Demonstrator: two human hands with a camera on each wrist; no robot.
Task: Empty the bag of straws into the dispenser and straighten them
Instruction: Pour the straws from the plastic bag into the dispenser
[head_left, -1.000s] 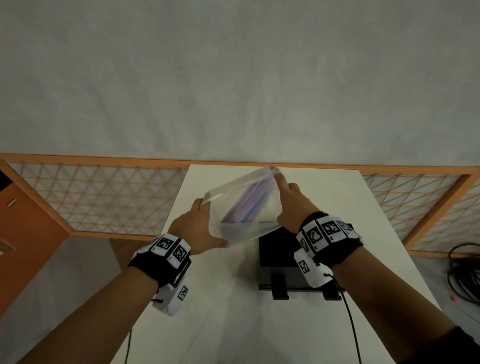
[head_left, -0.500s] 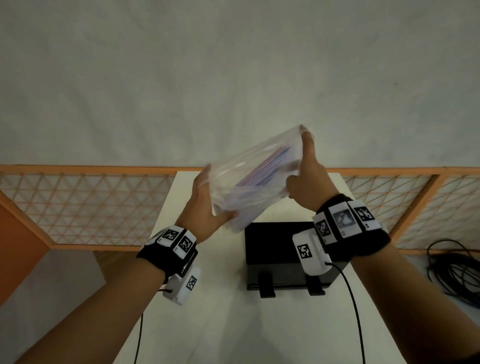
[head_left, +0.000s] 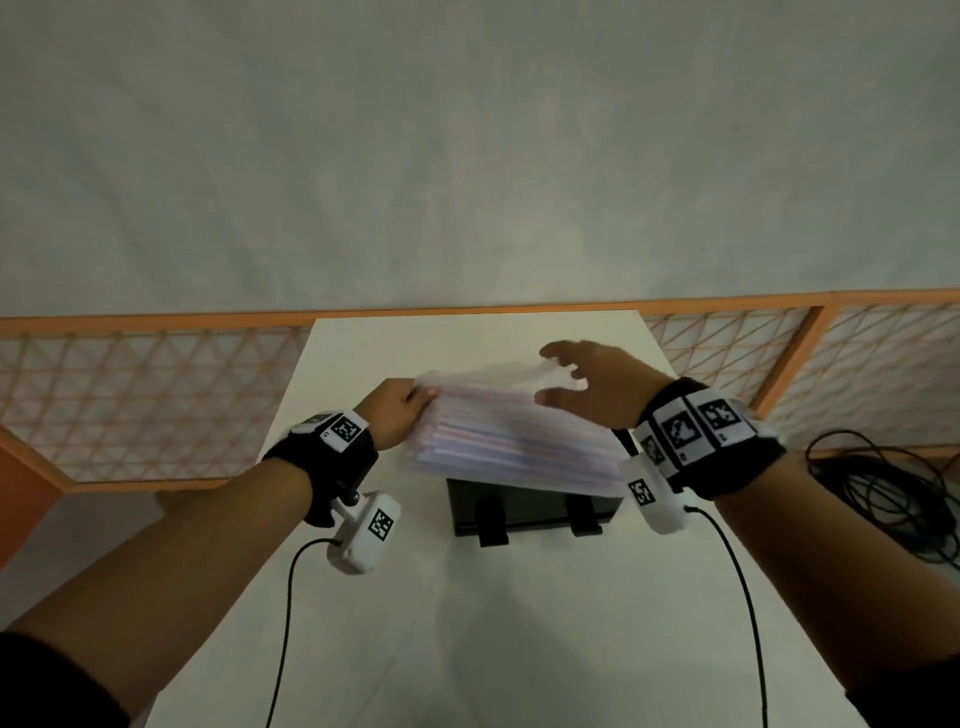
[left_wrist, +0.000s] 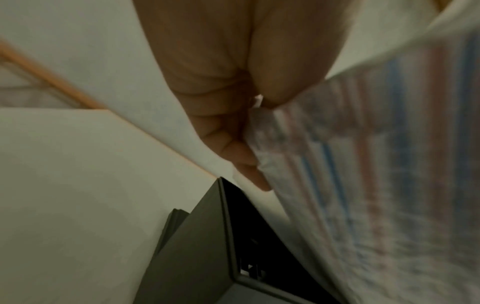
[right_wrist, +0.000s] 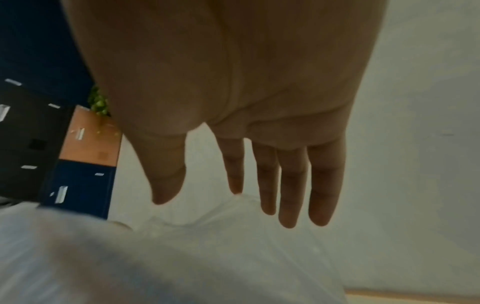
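A clear plastic bag full of red, blue and white striped straws hangs level above the black dispenser box on the white table. My left hand pinches the bag's left end, and the left wrist view shows fingers curled on the crumpled plastic beside the straws and the dispenser's open top. My right hand hovers at the bag's right end with fingers spread, holding nothing. In the right wrist view the straight fingers hang just above the blurred bag.
An orange-framed lattice fence runs behind the table on both sides. A coil of black cable lies on the floor at the right. Thin cables trail from both wrist cameras across the table's near part.
The bag has come down from a raised tilt to lie level over the dispenser. My right hand has let go of its end and opened. My left hand still holds the bag.
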